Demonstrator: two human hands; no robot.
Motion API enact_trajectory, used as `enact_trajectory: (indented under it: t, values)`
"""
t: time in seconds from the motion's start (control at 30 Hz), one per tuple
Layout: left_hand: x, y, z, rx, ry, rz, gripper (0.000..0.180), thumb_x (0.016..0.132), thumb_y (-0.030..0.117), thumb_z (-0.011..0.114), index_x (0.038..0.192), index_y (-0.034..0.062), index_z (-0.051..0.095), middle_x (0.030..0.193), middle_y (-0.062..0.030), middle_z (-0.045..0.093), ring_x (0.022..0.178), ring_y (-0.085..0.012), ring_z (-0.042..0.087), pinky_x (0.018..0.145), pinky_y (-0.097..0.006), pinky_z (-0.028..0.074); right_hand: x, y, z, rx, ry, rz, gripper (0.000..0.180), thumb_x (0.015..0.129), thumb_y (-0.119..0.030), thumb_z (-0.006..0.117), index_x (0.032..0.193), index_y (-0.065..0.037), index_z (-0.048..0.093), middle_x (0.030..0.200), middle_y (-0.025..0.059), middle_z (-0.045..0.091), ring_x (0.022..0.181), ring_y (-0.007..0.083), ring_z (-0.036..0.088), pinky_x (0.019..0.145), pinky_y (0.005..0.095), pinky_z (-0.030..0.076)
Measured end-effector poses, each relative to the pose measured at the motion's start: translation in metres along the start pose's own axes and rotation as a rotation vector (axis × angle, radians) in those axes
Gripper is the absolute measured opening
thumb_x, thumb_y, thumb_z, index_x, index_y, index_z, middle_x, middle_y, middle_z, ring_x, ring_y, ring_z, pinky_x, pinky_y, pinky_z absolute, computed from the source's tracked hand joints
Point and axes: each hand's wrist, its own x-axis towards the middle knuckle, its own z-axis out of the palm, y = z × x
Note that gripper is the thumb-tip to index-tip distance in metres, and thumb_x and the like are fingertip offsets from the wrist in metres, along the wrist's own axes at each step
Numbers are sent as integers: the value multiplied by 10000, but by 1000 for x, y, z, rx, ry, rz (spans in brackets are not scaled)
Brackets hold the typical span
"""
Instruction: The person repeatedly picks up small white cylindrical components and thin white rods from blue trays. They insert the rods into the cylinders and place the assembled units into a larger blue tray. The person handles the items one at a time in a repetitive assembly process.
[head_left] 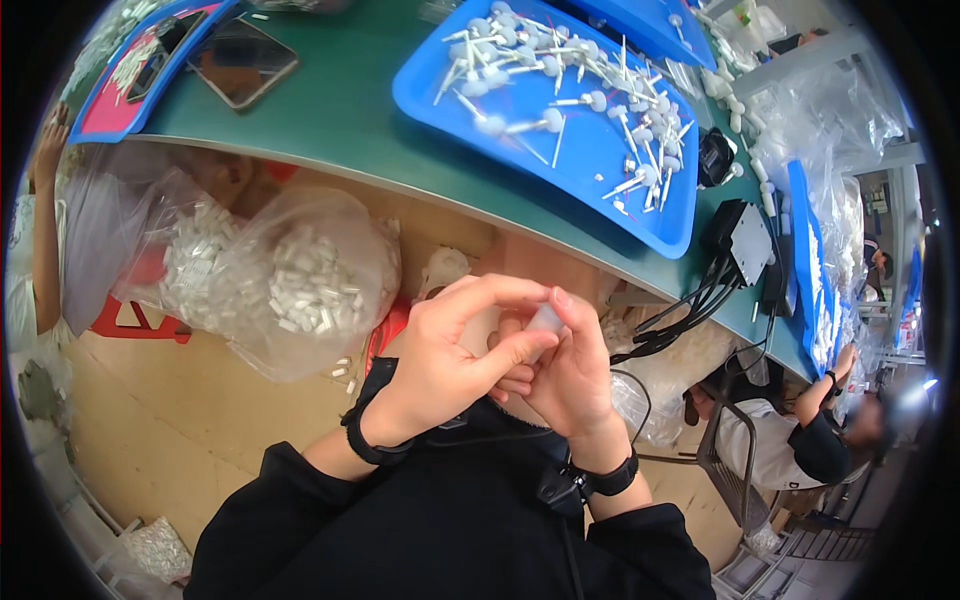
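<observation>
In front of my body, above my lap, my left hand (440,345) and my right hand (578,380) meet around a small whitish, translucent cylindrical piece (546,321). Left thumb and forefinger close on it from one side, while the right thumb and fingers press it from the other. Part of the piece is hidden by the fingers. Beyond the hands, on the green table (330,130), lies a blue tray (425,82) with many thin white sticks with round, whitish heads (598,101).
Clear bags of short white cylinders (315,285) sit below the table edge at left. A smartphone (243,62) lies near another blue tray (115,125). A black box with cables (742,240) stands at the right edge. Co-workers sit at both sides, one in a chair (735,470).
</observation>
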Motion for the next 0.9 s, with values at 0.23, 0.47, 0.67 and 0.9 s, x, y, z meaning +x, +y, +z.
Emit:
enact_trajectory:
  t: [0.23, 0.47, 0.67, 0.9]
  values:
    - [-20, 3, -16, 113, -7, 210, 308, 747, 127, 724, 1020, 39, 613, 902, -60, 657, 755, -118, 624, 708, -234, 484, -7, 22, 18, -193, 100, -92, 473, 938, -489, 332, 861, -46, 479, 647, 28, 438, 534, 114, 371, 544, 254, 370]
    - [-28, -35, -69, -365, 293, 131, 301, 866, 47, 573, 1163, 15, 537, 947, -104, 631, 795, -156, 625, 689, -257, 520, -10, 44, 18, -572, 87, -119, 757, 911, -615, 126, 1255, 10, 381, 932, 118, 574, 762, 156, 577, 727, 283, 464]
    - [-13, -122, -158, -658, 652, 52, 290, 870, 116, 598, 1107, -34, 525, 960, -116, 621, 863, -219, 623, 757, -350, 517, -41, 44, -3, -413, 165, -236, 514, 968, -446, 257, 1065, -6, 504, 725, 102, 571, 669, 157, 528, 692, 292, 434]
    - [15, -201, -242, -657, 1023, -217, 224, 833, 186, 665, 992, 49, 585, 916, -43, 622, 776, -166, 611, 710, -322, 515, -69, 46, -22, -343, 185, -360, 442, 962, -398, 327, 982, -10, 539, 672, 84, 559, 640, 155, 528, 664, 288, 431]
